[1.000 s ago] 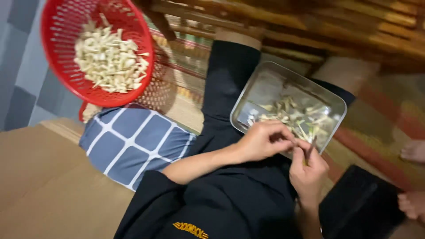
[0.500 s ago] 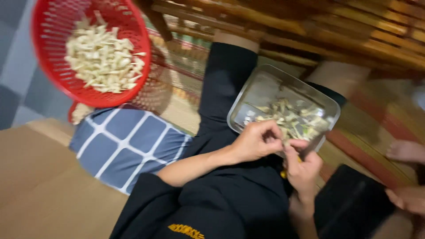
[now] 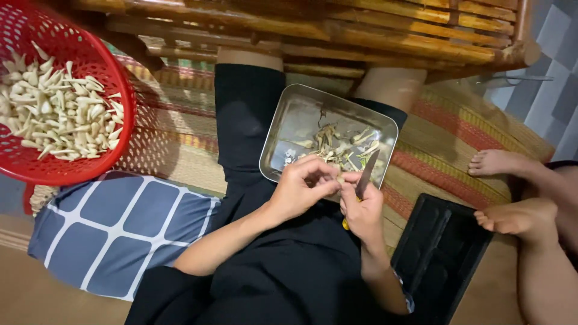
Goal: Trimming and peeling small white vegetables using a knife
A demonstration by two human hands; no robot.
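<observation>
woven floor mat [image 3: 180, 144] under a bamboo bench — seated person peeling over a metal tray [image 3: 289, 129].
left hand [image 3: 301, 189] pinches a small pale clove [image 3: 339, 179]; right hand [image 3: 364, 210] is closed round a knife [image 3: 366, 174], at the tray's near edge — red basket [image 3: 90, 66] of peeled cloves lies well apart.

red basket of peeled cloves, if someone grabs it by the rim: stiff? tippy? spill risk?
The red basket looks like thin perforated plastic, so the rim would probably flex a little under a one-sided grab. The pale peeled cloves lie loose and heaped, so they would likely slide to the low side and shift the weight. It seems light overall; a tilt might spill a few.
</observation>
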